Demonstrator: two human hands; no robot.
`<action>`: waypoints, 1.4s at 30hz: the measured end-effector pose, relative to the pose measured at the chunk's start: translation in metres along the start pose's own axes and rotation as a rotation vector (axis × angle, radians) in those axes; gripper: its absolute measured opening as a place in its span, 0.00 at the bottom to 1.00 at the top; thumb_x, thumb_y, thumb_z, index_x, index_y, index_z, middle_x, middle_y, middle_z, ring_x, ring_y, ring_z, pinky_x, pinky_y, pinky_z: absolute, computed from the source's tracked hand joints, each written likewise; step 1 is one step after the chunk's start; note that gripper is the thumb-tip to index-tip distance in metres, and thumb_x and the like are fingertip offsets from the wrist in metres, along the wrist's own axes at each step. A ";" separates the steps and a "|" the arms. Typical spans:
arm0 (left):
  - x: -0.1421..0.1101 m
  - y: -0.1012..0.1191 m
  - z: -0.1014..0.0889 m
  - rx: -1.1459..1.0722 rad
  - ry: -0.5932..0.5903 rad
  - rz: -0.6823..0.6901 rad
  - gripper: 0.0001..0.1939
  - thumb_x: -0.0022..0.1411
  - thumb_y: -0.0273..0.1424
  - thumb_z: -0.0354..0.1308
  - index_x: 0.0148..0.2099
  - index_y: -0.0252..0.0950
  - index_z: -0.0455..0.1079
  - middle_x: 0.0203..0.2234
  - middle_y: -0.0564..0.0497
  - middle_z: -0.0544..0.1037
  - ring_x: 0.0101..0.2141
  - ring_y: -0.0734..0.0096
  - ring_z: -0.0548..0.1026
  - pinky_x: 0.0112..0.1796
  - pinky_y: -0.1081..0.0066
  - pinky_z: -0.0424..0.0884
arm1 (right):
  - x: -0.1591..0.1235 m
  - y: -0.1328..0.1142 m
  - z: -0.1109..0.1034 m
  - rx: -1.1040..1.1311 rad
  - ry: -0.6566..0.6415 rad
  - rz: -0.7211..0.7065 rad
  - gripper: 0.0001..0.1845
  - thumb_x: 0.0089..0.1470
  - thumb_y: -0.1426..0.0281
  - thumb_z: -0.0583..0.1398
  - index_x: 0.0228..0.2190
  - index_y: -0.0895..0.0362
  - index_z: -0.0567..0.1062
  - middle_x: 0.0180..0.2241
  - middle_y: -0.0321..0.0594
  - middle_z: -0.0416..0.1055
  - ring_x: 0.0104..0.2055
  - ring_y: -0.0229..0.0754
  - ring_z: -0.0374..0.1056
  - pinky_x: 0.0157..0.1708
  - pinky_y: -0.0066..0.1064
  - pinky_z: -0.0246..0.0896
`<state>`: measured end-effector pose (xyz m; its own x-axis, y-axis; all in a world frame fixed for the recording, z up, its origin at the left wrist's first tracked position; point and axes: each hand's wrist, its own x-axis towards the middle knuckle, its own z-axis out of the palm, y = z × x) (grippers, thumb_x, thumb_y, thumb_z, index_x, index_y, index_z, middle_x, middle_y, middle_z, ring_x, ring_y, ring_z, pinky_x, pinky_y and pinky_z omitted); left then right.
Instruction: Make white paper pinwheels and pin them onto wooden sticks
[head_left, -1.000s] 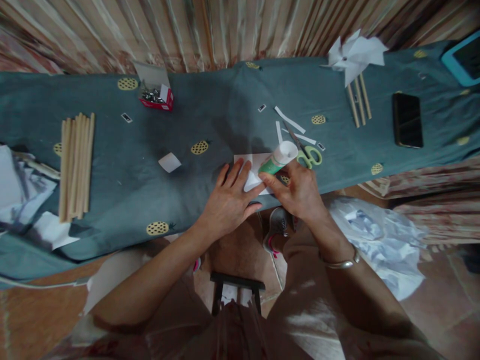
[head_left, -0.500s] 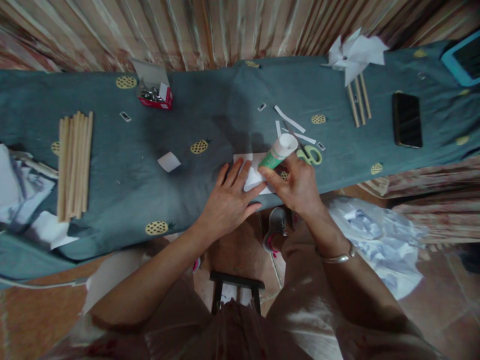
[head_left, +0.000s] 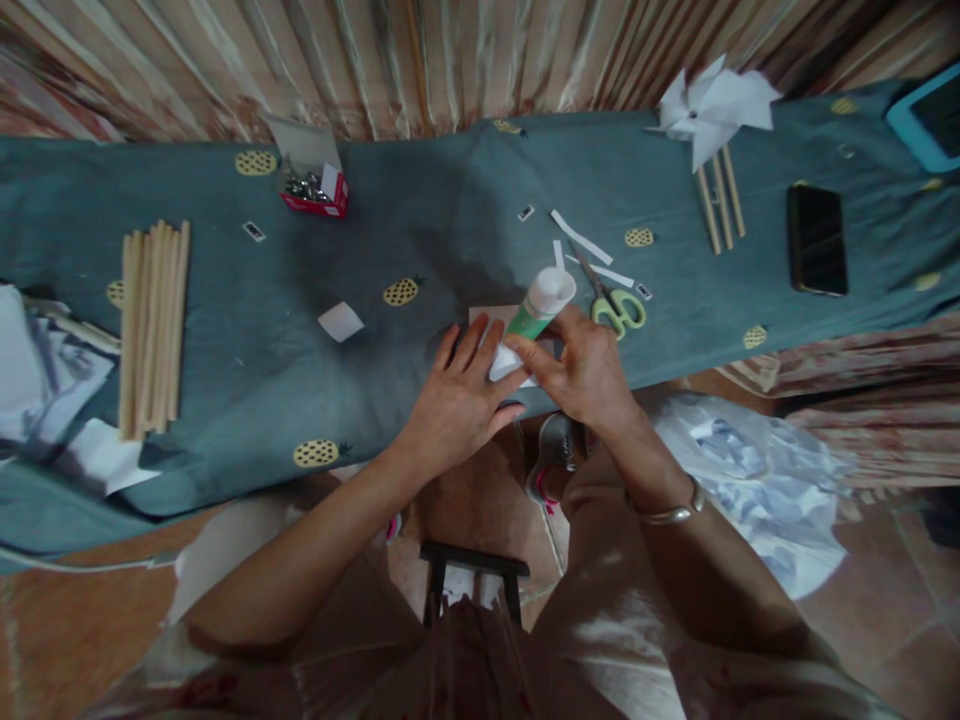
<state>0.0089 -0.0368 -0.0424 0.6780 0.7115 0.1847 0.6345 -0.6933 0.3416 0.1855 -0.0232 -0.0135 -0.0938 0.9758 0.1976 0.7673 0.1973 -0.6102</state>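
My left hand (head_left: 463, 405) lies with spread fingers on a sheet of white paper (head_left: 487, 313) at the table's front edge. In my right hand (head_left: 589, 365) is a green and white glue stick (head_left: 538, 308), tilted, its lower end down against the paper beside my left fingertips. My fingers hide that lower end and much of the sheet. Just right of the glue stick lie scissors (head_left: 616, 308) with light green handles. White paper strips (head_left: 581, 236) are scattered behind them. A small square of white paper (head_left: 340, 322) lies apart to the left.
A red box of metal pieces (head_left: 315, 192) stands open at the back. Wooden sticks (head_left: 154, 330) and white papers (head_left: 52, 370) lie left. A paper pinwheel (head_left: 712, 108), a phone (head_left: 817, 240) and a blue-framed device (head_left: 926, 120) are right. A plastic bag (head_left: 750, 480) sits below the table.
My right hand has slid the glue stick a little to the left over the paper, closer to my left fingers. More of the scissors shows now. My left hand stays in place.
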 end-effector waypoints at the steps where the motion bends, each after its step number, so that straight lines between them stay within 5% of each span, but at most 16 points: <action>1: 0.000 0.000 0.000 0.003 0.002 0.001 0.25 0.62 0.40 0.62 0.61 0.41 0.68 0.66 0.35 0.61 0.66 0.38 0.56 0.61 0.38 0.56 | 0.000 -0.001 0.000 -0.003 -0.004 -0.007 0.21 0.59 0.48 0.56 0.34 0.54 0.71 0.29 0.40 0.75 0.30 0.44 0.70 0.33 0.35 0.65; 42: 0.000 -0.001 0.002 -0.001 0.009 0.003 0.25 0.64 0.39 0.61 0.61 0.41 0.67 0.66 0.36 0.61 0.67 0.40 0.55 0.62 0.38 0.54 | 0.000 0.000 0.001 0.065 -0.012 0.043 0.18 0.56 0.50 0.60 0.35 0.53 0.73 0.27 0.37 0.73 0.28 0.42 0.69 0.32 0.33 0.64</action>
<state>0.0090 -0.0368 -0.0447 0.6763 0.7107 0.1937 0.6324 -0.6950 0.3420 0.1851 -0.0227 -0.0143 -0.0697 0.9844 0.1613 0.7280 0.1607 -0.6665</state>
